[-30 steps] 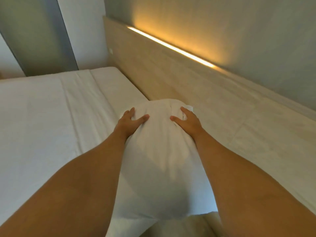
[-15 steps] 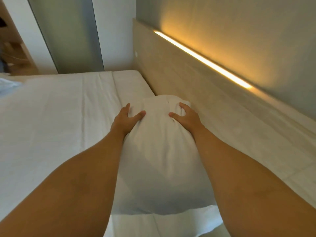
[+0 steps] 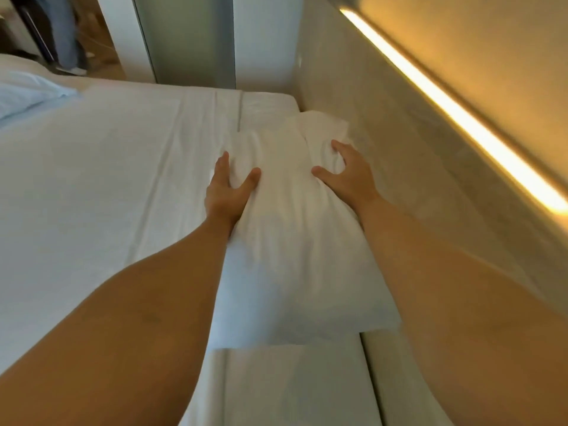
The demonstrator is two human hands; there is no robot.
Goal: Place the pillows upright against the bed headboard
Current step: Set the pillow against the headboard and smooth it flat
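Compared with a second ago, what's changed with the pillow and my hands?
The pillow has slid along the headboard toward the far corner of the mattress. The right hand has tightened its grip, its fingers now curling into the fabric and bunching it. Unchanged: the left hand presses flat on the pillow's left side, and both hands stay at its far end.

The plump white cloth pillow [image 3: 292,229] before me is matt and wrinkled; the white bed sheet [image 3: 107,179] is smooth matt cloth with long creases; the pale wooden headboard [image 3: 387,139] looks matt.
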